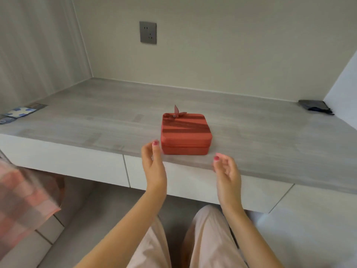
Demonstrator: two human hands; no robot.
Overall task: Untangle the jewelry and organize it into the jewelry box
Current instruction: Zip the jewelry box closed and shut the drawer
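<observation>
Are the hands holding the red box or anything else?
Nothing is held. The left hand and right hand hover with loosely curled fingers in front of the closed red box, neither touching it.

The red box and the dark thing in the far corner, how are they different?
The red box is chunky and tall; the dark pouch lies flat. The red box sits near the front edge by both hands; the dark pouch lies at the back right. Both rest on the grey desk.
</observation>
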